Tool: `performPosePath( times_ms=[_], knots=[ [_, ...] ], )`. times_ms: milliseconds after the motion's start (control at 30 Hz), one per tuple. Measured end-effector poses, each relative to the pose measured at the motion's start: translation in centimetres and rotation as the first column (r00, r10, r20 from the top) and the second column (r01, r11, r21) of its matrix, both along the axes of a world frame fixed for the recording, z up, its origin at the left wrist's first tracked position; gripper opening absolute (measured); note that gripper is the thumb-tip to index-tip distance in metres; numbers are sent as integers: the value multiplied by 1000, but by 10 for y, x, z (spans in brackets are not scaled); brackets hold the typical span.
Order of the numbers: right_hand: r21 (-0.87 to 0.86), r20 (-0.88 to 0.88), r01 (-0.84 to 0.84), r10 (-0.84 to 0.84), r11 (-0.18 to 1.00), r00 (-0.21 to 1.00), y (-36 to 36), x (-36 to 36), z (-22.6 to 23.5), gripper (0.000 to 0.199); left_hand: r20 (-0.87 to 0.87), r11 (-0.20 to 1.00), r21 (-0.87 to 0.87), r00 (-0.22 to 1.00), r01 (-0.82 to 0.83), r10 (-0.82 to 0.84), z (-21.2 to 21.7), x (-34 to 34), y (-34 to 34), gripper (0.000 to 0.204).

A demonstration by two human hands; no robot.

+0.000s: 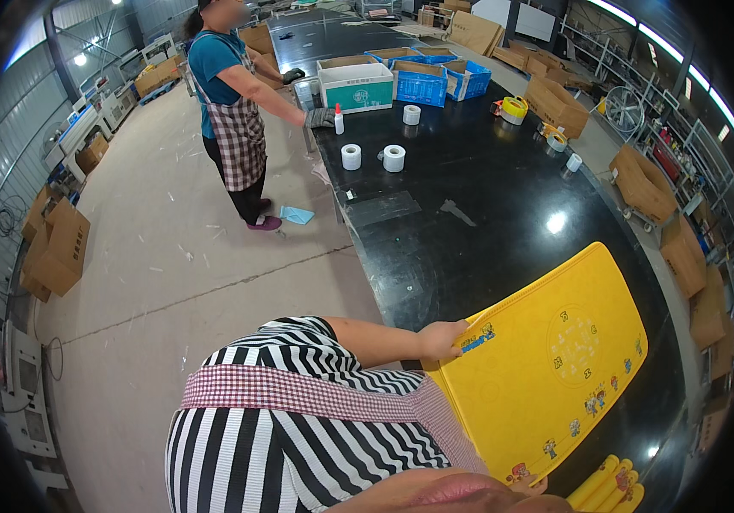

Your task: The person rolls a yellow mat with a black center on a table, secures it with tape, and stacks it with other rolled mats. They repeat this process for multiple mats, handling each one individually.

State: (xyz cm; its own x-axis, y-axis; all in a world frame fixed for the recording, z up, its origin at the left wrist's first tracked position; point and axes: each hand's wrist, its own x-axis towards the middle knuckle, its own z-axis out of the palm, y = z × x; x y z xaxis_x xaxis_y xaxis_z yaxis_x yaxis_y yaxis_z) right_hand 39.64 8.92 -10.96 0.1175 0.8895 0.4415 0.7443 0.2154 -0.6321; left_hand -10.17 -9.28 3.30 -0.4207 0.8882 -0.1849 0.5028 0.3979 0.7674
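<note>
A large yellow board (512,393) with rounded corners, printed cartoon figures and a ring of small pictures is tilted over the black table (418,256), close against my body. My left hand (442,340) is closed on its left edge, near a small blue print. At the board's lower edge, fingers of my right hand (531,486) show, closed on the rim; most of that hand is hidden. Several yellow pieces (610,489) with rounded ends and cartoon prints lie on the table at the lower right.
Across the table's left edge stands a person (234,111) in grey gloves, one glove beside a white bottle (338,121) with a red tip. White rolls (393,159), a green-and-white box (356,85), blue crates (421,83) and tape (514,109) sit further back. Cardboard boxes (643,183) line the right.
</note>
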Motion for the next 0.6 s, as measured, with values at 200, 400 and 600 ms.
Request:
performPosePath(
  times_ms=[200, 400, 600],
  knots=[
    [-12, -8, 7, -7, 1000, 1000, -1, 0, 0, 35, 3, 1000, 1, 1000, 12, -12, 0, 0, 1, 52],
    [-43, -23, 20, -21, 999, 1000, -2, 5, -1, 35, 6, 1000, -3, 1000, 9, -9, 0, 0, 1, 52],
    [-51, -113, -23, 17, 998, 993, -1, 10, -4, 37, -3, 1000, 3, 1000, 5, -5, -5, 2, 2, 53]
  ],
)
